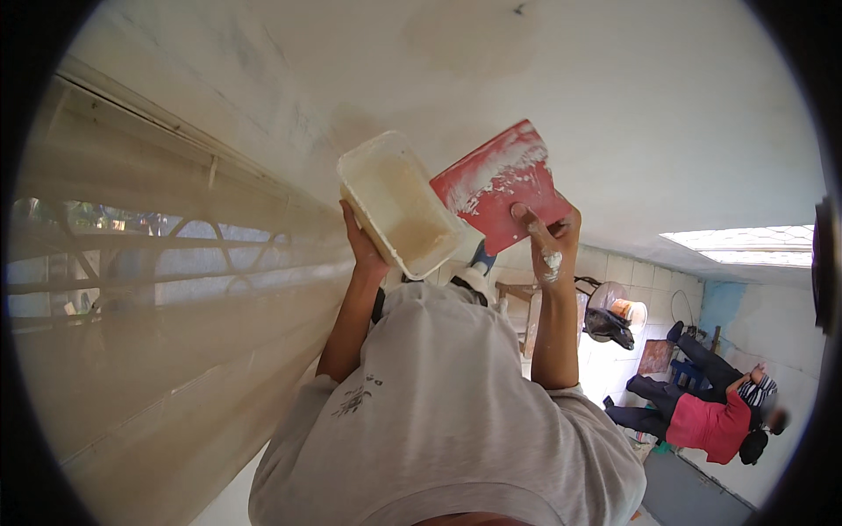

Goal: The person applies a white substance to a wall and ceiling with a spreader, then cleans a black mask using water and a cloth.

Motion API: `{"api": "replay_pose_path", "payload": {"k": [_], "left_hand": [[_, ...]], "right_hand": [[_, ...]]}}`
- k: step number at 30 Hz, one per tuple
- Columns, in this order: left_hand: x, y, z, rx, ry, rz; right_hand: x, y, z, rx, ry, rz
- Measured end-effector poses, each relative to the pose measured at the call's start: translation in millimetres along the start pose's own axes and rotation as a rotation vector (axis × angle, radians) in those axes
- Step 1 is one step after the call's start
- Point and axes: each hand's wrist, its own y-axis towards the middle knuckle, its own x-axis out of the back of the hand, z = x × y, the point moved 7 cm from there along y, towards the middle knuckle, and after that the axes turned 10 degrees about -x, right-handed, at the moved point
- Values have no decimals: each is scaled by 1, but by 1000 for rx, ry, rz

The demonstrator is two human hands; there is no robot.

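My left hand (362, 238) grips the side of a pale rectangular plastic tub (405, 206), its open top facing me. A thin beige film coats the inside of the tub. In my right hand (553, 232) is a red flat plastic spreader (498, 186), the thumb pressed on its face and the other fingers behind it. White paste is smeared across the far half of the spreader, and more sticks to my right thumb. The spreader's left corner lies close to the tub's right rim; whether they touch I cannot tell.
A wall with a barred window opening (149, 254) runs along my left. White plaster surface (649, 114) spreads ahead. Below stands a wooden support (517, 302), near a white bucket (627, 311) and a black bag (607, 326). Two people, one in a pink top (709, 427), are at lower right.
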Motion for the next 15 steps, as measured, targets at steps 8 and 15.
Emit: {"api": "replay_pose_path", "payload": {"k": [8, 15], "left_hand": [[-2, -8, 7, -18, -48, -133], [22, -9, 15, -288, 152, 339]], "right_hand": [[-63, -29, 27, 257, -628, 184], [-115, -25, -24, 303, -1243, 290]]}}
